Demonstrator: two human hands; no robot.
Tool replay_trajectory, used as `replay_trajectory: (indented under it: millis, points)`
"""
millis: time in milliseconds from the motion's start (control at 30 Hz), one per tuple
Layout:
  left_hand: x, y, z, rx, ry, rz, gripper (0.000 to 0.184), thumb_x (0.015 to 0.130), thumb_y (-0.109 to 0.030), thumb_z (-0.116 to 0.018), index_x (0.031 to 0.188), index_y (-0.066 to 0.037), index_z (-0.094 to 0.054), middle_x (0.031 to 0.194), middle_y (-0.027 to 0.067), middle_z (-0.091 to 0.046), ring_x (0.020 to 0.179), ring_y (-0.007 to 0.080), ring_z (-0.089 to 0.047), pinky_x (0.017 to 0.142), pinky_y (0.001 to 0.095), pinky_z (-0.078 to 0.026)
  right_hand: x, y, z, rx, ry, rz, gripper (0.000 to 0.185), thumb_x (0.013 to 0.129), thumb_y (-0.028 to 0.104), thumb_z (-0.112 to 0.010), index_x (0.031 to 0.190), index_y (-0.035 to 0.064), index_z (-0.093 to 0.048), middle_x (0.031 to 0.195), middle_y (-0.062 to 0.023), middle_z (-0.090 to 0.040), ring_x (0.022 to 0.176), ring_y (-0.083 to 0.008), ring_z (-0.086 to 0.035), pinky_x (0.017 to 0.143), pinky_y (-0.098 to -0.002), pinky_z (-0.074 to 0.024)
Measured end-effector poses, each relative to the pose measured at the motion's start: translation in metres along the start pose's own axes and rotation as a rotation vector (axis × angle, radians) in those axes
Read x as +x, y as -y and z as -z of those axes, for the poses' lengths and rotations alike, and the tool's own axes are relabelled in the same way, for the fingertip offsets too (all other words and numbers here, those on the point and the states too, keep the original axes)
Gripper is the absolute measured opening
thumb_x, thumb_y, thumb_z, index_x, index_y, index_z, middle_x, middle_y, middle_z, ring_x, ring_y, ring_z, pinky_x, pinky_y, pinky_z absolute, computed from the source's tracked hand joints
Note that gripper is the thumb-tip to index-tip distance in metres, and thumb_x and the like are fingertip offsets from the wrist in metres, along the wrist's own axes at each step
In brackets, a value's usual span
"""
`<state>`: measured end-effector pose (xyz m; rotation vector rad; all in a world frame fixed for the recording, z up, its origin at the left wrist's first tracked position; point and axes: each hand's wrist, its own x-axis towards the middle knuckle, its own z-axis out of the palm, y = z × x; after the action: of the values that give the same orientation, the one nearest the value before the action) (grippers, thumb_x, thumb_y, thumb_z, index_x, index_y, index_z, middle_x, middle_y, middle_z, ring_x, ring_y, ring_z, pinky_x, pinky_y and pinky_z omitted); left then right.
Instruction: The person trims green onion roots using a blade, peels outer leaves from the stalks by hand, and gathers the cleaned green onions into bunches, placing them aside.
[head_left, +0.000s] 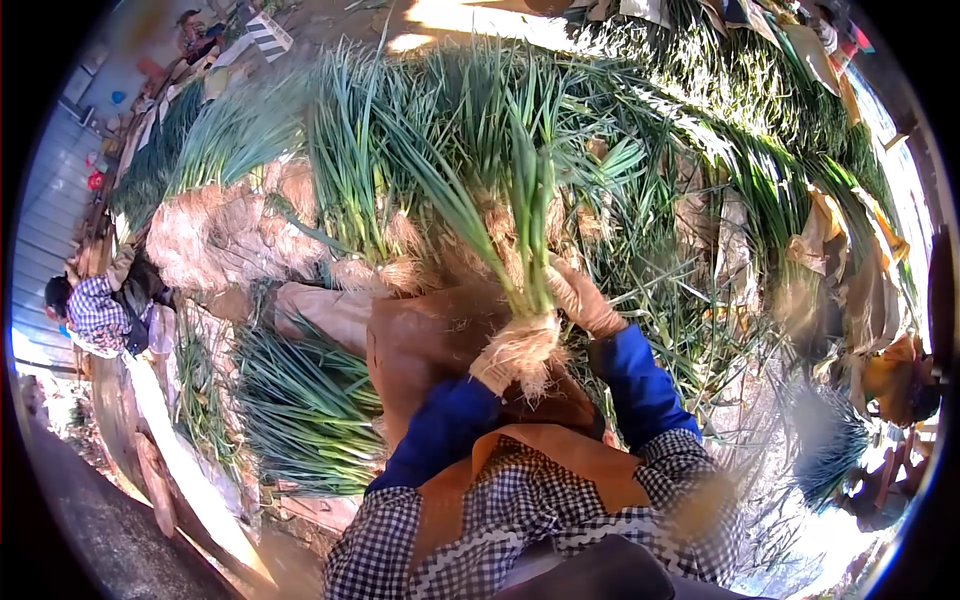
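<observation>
I hold a bunch of green onions (533, 220) upright in front of my brown apron, its leaves pointing away and its pale roots toward me. My left hand (490, 372), gloved, is closed around the root end, with its fingers partly hidden by the roots. Also gloved, my right hand (582, 298) grips the stalks from the right side, just above the roots. Beyond my hands stand rows of green onions (350, 150) with hairy roots. A pile of green onions (305, 410) lies by my left knee.
Loose leaves (660, 320) litter the ground to my right. At the far left, a person (100, 315) in a checked top works beside a wooden beam (180, 470). Brown sheeting (825, 235) drapes over onions at the right. Another person (195, 35) is at the top left.
</observation>
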<state>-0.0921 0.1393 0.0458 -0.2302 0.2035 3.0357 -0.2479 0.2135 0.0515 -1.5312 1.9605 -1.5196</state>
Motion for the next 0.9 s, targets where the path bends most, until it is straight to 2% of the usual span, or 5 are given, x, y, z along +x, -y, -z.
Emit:
replay_trajectory:
  millis: [67,333,533,600,900]
  points:
    - [-0.015,-0.018,-0.036,0.200,-0.039,-0.251,0.033,0.083,-0.017,-0.056,0.112,-0.003,-0.048,0.089,0.0075,-0.054,0.065,0.0159,-0.053,0.053,0.0232,-0.050,0.050,0.051,0.035,0.665,0.207,-0.333,0.031,0.090,0.024,-0.049,0.108,-0.0010,-0.057,0.102,-0.0129,-0.062,0.091,-0.0246,-0.060,0.074,-0.0365,-0.0472]
    - [-0.023,-0.031,0.018,0.213,-0.225,-0.422,0.035,0.085,-0.016,-0.051,0.115,0.001,-0.048,0.104,0.0133,-0.055,0.081,0.0224,-0.056,0.080,0.0340,-0.050,0.155,-0.158,-0.004,-0.757,0.070,-0.633,0.039,0.077,0.042,-0.057,0.100,0.0106,-0.062,0.095,-0.0181,-0.062,0.090,-0.0346,-0.058,0.077,-0.0407,-0.0467]
    - [-0.006,-0.033,-0.001,-0.261,0.202,-0.143,0.043,0.083,-0.018,-0.053,0.119,0.003,-0.045,0.107,0.0165,-0.055,0.091,0.0248,-0.057,0.083,0.0358,-0.050,0.114,-0.115,0.041,-0.158,0.160,-0.585,0.038,0.077,0.040,-0.061,0.081,0.0028,-0.063,0.079,-0.0154,-0.063,0.067,-0.0253,-0.059,0.063,-0.0354,-0.0478]
    - [0.003,-0.021,-0.052,-0.077,-0.331,-0.422,0.043,0.084,-0.015,-0.052,0.121,0.004,-0.042,0.098,0.0174,-0.058,0.086,0.0247,-0.060,0.078,0.0385,-0.052,0.056,-0.067,0.043,0.380,0.031,-0.356,0.028,0.079,0.029,-0.063,0.082,0.0012,-0.061,0.074,-0.0117,-0.060,0.065,-0.0216,-0.058,0.060,-0.0340,-0.0468]
    - [0.023,0.064,0.015,-0.167,-0.334,-0.079,0.028,0.087,-0.013,-0.053,0.111,0.000,-0.051,0.081,0.0075,-0.054,0.062,0.0175,-0.054,0.057,0.0288,-0.050,-0.016,-0.064,0.012,0.020,0.220,-0.610,0.066,0.081,0.050,-0.056,0.112,-0.0080,-0.050,0.097,-0.0229,-0.061,0.092,-0.0293,-0.059,0.078,-0.0336,-0.0459]
